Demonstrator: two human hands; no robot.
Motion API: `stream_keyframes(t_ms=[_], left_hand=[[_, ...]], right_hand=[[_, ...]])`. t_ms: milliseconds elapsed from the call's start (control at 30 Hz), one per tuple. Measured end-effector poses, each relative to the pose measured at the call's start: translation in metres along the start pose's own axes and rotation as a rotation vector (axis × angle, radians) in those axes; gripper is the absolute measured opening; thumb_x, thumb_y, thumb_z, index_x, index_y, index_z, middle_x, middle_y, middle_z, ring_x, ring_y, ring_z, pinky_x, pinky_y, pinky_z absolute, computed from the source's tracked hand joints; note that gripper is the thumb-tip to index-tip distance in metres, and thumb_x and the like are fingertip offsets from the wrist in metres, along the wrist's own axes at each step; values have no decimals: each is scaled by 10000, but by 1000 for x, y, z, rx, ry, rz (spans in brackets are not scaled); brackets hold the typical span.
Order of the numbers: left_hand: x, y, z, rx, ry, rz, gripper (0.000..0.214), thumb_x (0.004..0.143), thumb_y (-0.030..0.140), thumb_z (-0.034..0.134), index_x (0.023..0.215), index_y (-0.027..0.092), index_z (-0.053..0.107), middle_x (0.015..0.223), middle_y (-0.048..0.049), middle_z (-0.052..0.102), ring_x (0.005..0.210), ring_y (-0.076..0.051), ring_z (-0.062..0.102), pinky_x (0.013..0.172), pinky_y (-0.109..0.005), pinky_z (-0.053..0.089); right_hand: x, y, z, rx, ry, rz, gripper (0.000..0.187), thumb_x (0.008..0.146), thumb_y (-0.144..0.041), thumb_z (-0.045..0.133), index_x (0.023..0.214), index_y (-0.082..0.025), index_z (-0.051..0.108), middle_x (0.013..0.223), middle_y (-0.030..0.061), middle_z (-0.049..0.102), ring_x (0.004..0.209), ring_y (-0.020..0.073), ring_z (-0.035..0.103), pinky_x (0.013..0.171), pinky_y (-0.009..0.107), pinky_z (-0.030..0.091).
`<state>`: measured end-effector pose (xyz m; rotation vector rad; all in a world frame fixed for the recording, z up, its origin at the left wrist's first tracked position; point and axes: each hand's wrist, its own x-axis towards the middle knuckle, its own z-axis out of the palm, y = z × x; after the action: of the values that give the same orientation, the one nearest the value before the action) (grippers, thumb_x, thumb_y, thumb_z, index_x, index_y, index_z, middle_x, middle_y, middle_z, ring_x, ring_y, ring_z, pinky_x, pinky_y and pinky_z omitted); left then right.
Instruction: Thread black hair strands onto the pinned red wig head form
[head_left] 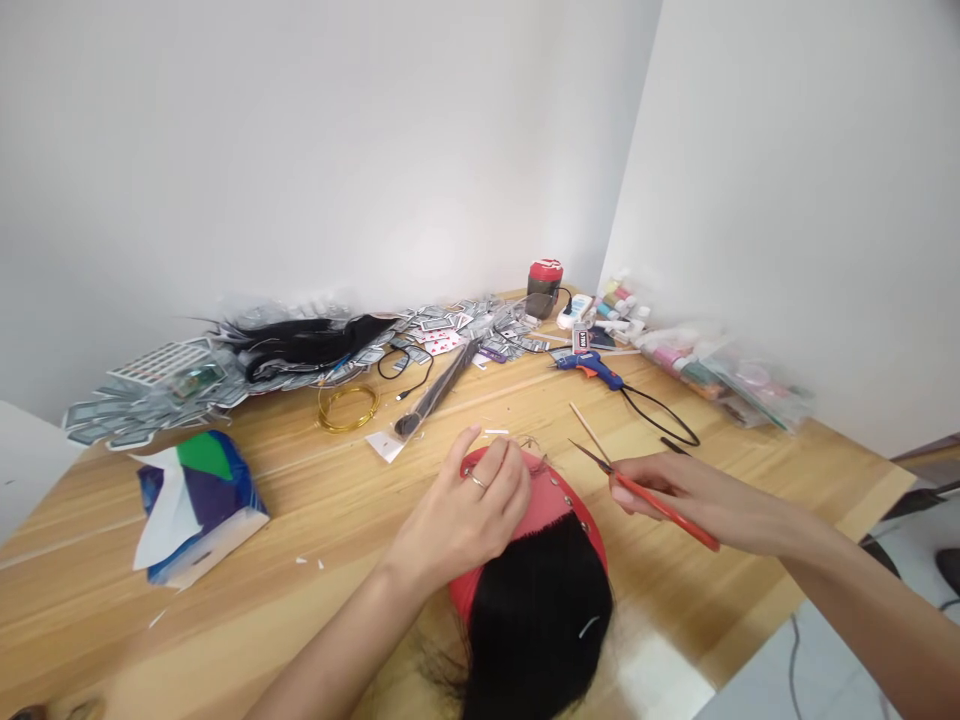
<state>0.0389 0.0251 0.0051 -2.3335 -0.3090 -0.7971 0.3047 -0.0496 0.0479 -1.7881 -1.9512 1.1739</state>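
Before me at the table's front is a red rounded form (596,535) with small shiny studs along its right rim. A sheet of straight black hair (536,620) hangs over its near side, with a small white scrap on it. My left hand (480,495), wearing a ring, rests over the form's upper left, fingers curled together; what they pinch is hidden. Thin dark strands (531,450) stick out beside its fingertips. To the right, my right hand (675,490) grips orange-handled scissors (667,512), their points toward the form but apart from it.
A blue glue gun (592,370) with a black cord lies behind the scissors, near a thin wooden stick (589,428). A gold wire coil (349,410), a tissue pack (202,510) and a bagged black bundle (439,388) lie leftward. Scattered cards (442,340) line the wall.
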Motion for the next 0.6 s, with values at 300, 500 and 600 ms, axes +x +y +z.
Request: stream_keyframes(t_ms=[300,500,600], left_hand=[[1,1,-1,6,11,4,311,969,22,398,1065,84,688,1081,-106,736,1068,-249,645,1014,-484,483],[0,1,-1,9,1,11,281,967,35,427,1080,73,682,1091,-120,727,1071,-252,645,1032,-498,479],[-1,1,-1,8,-7,11,253,963,44,456,1081,73,678,1101,-122,721,1085,-252,645,1062,-507,464]], right_hand=[[13,-32,-2,-388,-15,72,558,919,-677,469,627,-203,438,592,23,573,572,183,478,566,299,286],[15,-42,-6,-323,-72,47,580,920,-695,458,622,-198,450,558,-3,479,540,150,405,539,282,274],[16,-39,-7,-267,-97,26,602,925,-707,435,610,-194,427,556,-8,452,542,142,382,532,276,275]])
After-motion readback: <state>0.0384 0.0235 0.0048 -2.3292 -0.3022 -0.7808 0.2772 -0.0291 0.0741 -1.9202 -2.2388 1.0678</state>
